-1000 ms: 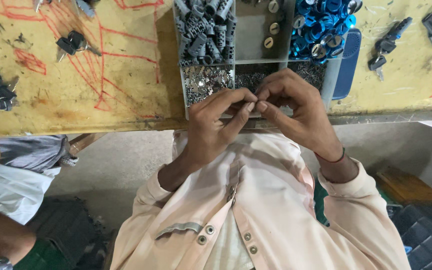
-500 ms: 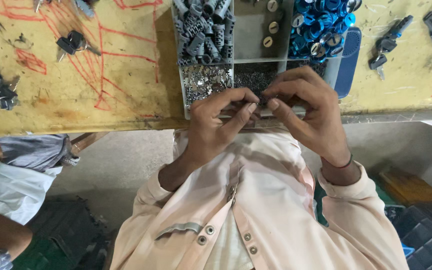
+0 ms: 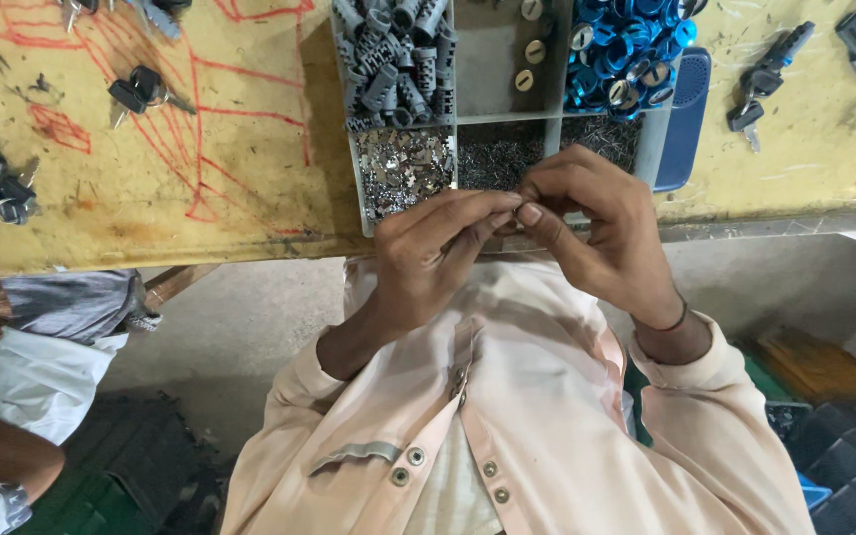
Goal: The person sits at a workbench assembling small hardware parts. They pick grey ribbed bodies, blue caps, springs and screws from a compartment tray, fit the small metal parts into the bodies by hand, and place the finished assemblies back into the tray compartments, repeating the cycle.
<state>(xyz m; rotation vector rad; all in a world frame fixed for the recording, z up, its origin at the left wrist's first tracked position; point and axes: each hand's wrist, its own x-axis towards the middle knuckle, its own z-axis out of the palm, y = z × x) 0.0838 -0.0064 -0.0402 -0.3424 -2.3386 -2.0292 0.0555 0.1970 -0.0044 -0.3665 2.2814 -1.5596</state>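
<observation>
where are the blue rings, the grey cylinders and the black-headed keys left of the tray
blue rings (image 3: pixel 618 45): head view, middle of the heap in its tray compartment
grey cylinders (image 3: pixel 393 64): head view, centre of the pile
black-headed keys (image 3: pixel 137 89): head view, on the black heads

One view only, worn on the person's head, looking steeply down over the chest. It sits close above the hands (image 3: pixel 527 238), with the yellow counter (image 3: pixel 200 188) edge crossing the upper frame and the floor (image 3: pixel 240 327) beneath it.
</observation>
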